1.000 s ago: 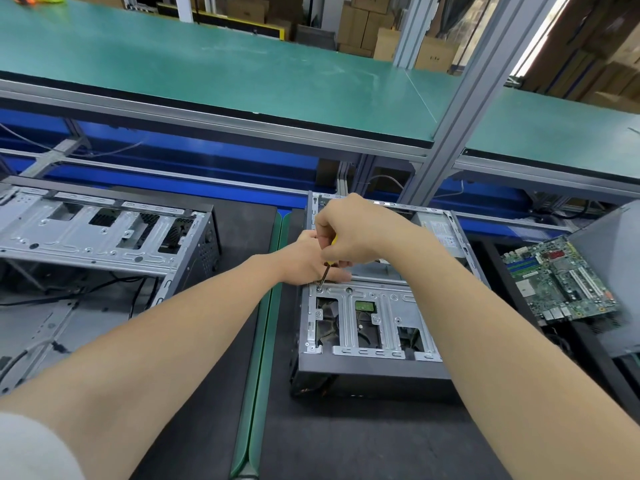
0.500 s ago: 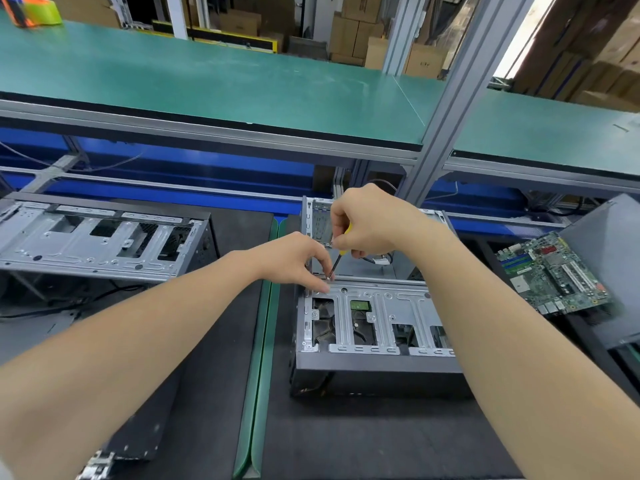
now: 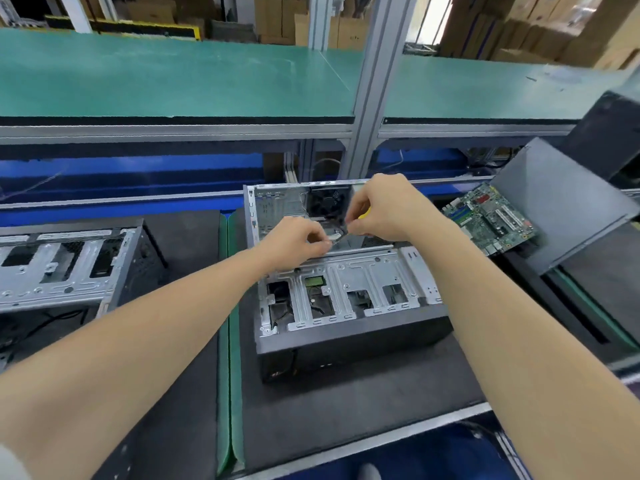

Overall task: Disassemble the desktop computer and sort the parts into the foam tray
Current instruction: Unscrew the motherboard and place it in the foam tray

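Cardboard boxes are stacked at the back of the room, beyond a green bench top. Below that shelf, an open computer case lies on a dark mat, its bare metal drive cage facing up and a fan showing at its far end.

Both of the person's hands meet over the middle of the case. The right hand is curled round a yellow-handled screwdriver, with the tool pointing down toward the far edge of the cage. The left hand has its fingertips bunched together right beside the tool's tip. It is too blurred to tell whether they hold anything.

Right of the case lies a green motherboard, partly under a tilted grey side panel. Left of the case, well apart, sits a second stripped chassis.
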The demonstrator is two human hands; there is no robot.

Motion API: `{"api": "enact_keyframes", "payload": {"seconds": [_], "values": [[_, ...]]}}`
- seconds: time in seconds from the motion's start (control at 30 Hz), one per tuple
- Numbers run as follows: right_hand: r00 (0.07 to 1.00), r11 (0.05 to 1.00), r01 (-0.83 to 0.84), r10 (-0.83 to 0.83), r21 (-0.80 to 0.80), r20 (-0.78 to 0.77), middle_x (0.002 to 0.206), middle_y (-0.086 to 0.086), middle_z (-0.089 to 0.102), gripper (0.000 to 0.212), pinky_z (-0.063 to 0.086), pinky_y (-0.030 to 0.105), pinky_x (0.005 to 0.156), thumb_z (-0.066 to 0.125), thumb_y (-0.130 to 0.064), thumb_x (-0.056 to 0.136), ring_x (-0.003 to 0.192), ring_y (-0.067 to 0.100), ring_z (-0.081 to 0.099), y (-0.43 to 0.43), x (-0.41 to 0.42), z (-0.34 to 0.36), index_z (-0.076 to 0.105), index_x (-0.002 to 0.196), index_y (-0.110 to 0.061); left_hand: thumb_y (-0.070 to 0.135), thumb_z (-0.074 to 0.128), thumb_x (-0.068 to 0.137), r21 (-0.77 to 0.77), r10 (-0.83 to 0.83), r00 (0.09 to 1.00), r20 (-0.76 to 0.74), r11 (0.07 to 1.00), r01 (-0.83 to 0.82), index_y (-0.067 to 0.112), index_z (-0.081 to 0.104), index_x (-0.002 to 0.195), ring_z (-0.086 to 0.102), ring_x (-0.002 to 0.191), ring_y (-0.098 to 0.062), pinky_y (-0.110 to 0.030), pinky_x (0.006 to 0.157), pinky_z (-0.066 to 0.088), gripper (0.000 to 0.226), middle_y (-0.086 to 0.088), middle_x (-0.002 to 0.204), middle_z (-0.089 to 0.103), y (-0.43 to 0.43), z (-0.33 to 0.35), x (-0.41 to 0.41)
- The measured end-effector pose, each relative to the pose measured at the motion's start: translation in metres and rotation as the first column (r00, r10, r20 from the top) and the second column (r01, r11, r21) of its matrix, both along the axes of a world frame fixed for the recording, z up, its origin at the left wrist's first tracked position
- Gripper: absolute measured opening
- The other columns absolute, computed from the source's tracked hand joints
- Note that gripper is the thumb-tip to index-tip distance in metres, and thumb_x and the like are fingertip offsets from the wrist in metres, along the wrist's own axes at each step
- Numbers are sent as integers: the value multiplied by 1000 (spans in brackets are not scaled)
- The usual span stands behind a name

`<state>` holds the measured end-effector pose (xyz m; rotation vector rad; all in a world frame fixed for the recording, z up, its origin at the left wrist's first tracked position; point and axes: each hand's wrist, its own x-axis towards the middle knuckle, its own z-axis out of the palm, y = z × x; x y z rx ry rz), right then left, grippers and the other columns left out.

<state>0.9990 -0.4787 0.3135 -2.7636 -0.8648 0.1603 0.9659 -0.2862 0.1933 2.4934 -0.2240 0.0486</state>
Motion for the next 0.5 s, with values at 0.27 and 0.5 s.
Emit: {"api": "enact_keyframes", "payload": {"seconds": [0.27,0.5], "values": [[981,975,180,-168,132,-97,74,-11,68,17,44,19,53,82,-10,77,73,8,65,-127,34,-20,72,75,-24,34,67,95,-212,316,948,-42,924,-317,21,77,78,61,62,3,-16,54,40,24,14,70,70,-135,-2,54],[964,962,232,-207,146,-165,87,-4,61,35,41,24,52,82,-10,72,76,12,57,-253,77,-68,60,99,-18,26,70,92,-448,264,957,-117,846,-288,24,80,86,74,80,-19,-38,74,62,12,4,77,76,-289,8,95]]}}
